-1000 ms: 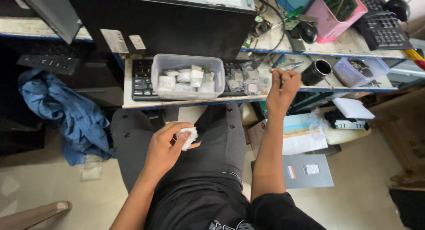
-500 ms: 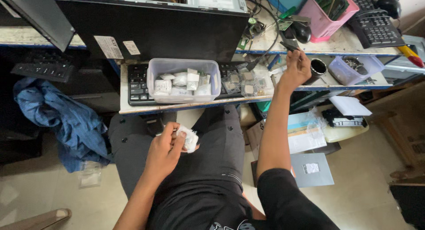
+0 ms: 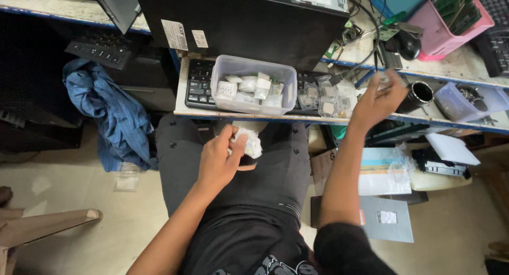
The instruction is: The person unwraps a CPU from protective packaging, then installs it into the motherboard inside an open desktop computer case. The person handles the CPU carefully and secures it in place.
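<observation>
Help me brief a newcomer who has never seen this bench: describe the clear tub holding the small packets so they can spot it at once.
Start at the big black computer case on the bench. Just below it, on the pull-out shelf, a black keyboard lies, and the clear plastic tub sits on top of it. Unlike the pink basket and the shallow clear tray to the right, it is filled with small white packets.

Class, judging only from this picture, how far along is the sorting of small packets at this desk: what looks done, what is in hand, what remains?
Done: the clear tub on the keyboard shelf already holds several small packets. In hand: the left hand grips a crumpled white packet over the lap, while the right hand reaches toward the desk near a black cup. Left: loose small bags lie beside the tub.
</observation>
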